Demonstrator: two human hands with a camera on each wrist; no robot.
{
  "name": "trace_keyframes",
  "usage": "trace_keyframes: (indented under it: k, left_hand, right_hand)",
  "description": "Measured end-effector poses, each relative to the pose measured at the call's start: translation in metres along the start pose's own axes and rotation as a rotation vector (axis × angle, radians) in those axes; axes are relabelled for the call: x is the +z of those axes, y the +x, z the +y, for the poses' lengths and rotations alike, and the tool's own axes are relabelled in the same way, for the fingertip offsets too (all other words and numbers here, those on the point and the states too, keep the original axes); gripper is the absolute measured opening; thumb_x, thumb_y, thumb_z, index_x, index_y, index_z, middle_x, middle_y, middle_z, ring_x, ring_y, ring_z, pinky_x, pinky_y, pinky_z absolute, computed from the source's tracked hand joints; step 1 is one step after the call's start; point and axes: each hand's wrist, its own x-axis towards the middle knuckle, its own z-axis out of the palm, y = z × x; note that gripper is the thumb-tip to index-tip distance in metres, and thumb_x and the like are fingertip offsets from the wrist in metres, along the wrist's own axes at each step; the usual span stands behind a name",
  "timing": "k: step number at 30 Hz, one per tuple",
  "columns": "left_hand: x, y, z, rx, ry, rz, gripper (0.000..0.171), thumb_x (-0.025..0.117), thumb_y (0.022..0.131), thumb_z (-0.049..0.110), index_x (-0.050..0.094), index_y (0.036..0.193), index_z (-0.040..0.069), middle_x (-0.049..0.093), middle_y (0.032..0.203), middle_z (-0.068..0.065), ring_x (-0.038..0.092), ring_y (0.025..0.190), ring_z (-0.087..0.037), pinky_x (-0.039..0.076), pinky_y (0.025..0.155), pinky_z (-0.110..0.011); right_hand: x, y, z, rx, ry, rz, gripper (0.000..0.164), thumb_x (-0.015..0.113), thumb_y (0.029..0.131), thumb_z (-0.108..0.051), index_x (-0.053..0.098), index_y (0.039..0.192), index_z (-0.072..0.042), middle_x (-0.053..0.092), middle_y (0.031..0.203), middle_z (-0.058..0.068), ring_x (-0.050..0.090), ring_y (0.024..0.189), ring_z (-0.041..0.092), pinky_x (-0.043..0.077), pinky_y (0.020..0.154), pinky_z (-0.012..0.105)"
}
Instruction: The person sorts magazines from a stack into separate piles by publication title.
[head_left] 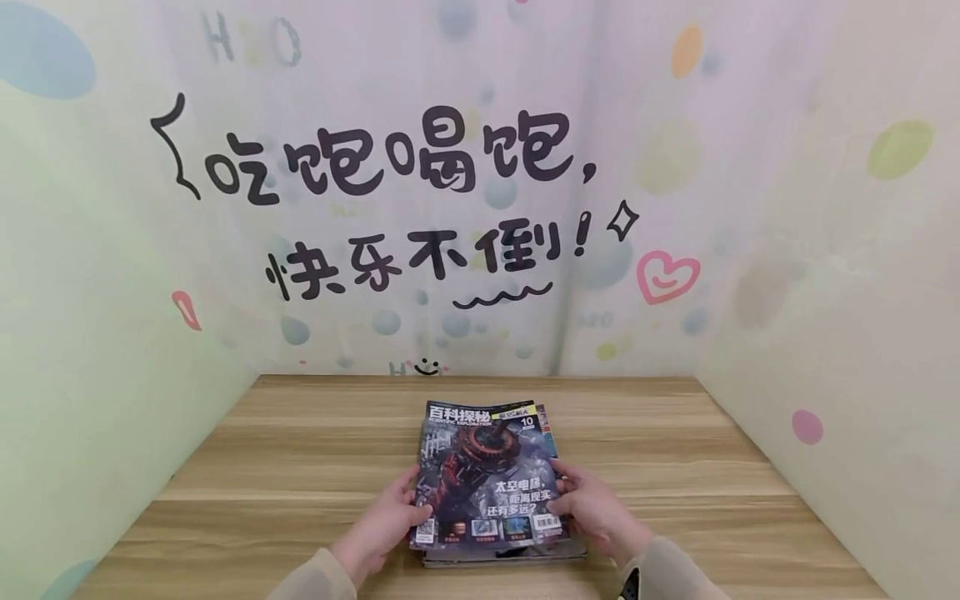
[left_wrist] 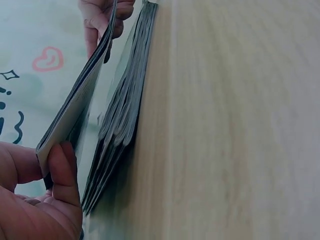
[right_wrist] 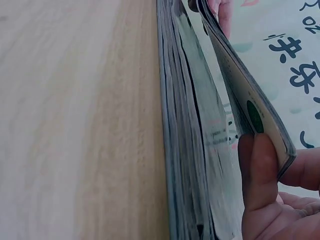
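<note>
Left hand (head_left: pixel 385 522) pinches left edge of dark-covered magazine (head_left: pixel 476 475) between thumb and fingers; right hand (head_left: pixel 600 512) pinches opposite edge likewise. Magazine cover up, held just above stack of magazines (left_wrist: pixel 120 115), gap visible from both wrists. Stack rests on wooden table (head_left: pixel 300 450); count hard to tell, edges blurred.

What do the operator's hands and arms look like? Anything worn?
Left hand and right hand: both bare, no gloves, no rings visible. Left sleeve and right sleeve: plain, light beige. A black item shows at the right cuff; too little is visible to say what it is.
</note>
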Motion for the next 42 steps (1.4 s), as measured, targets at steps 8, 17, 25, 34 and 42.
trace_keyframes:
  k: [8, 17, 25, 34, 42]
  left_hand:
    - [-0.019, -0.003, 0.004, -0.012, -0.024, 0.038, 0.075, 0.054, 0.087, -0.007, 0.01, 0.147, -0.011, 0.044, 0.13, -0.039, 0.064, 0.096, -0.03, 0.054, 0.082, -0.041]
    - [-0.048, -0.003, 0.005, -0.03, -0.027, 0.091, 0.074, 0.054, 0.086, -0.008, 0.012, 0.147, -0.01, 0.05, 0.126, -0.035, 0.065, 0.094, -0.029, 0.054, 0.081, -0.039]
    - [-0.079, -0.003, 0.003, -0.044, -0.048, 0.068, 0.076, 0.053, 0.088, -0.007, 0.007, 0.149, -0.009, 0.06, 0.116, -0.023, 0.066, 0.088, -0.023, 0.055, 0.077, -0.035]
    - [-0.111, -0.005, 0.001, -0.053, -0.034, 0.068, 0.08, 0.055, 0.088, -0.005, 0.003, 0.15, -0.007, 0.06, 0.117, -0.022, 0.066, 0.089, -0.022, 0.055, 0.078, -0.035]
    - [-0.137, -0.006, -0.002, -0.092, -0.006, 0.086, 0.078, 0.054, 0.09, -0.004, 0.004, 0.15, -0.006, 0.059, 0.12, -0.023, 0.065, 0.091, -0.021, 0.055, 0.079, -0.035]
  right_hand:
    - [0.017, 0.01, -0.009, -0.003, -0.02, -0.022, 0.082, 0.058, 0.076, 0.015, 0.02, 0.149, 0.007, 0.049, 0.105, 0.017, 0.058, 0.084, 0.022, 0.055, 0.072, 0.035]
    - [0.044, 0.027, -0.02, -0.007, -0.031, -0.04, 0.082, 0.058, 0.076, 0.014, 0.021, 0.149, 0.005, 0.046, 0.097, 0.011, 0.05, 0.073, 0.015, 0.049, 0.061, 0.027]
    - [0.069, 0.042, -0.026, -0.003, -0.023, -0.044, 0.078, 0.057, 0.08, 0.014, 0.024, 0.15, 0.001, 0.046, 0.093, 0.008, 0.05, 0.068, 0.013, 0.048, 0.056, 0.025]
    - [0.099, 0.056, -0.025, 0.0, -0.01, -0.041, 0.079, 0.057, 0.078, 0.015, 0.027, 0.15, 0.0, 0.055, 0.106, 0.013, 0.048, 0.058, 0.01, 0.046, 0.052, 0.024]
    - [0.126, 0.065, -0.025, 0.007, 0.03, -0.038, 0.079, 0.056, 0.077, 0.018, 0.029, 0.149, 0.0, 0.062, 0.104, 0.013, 0.063, 0.072, 0.016, 0.056, 0.064, 0.035]
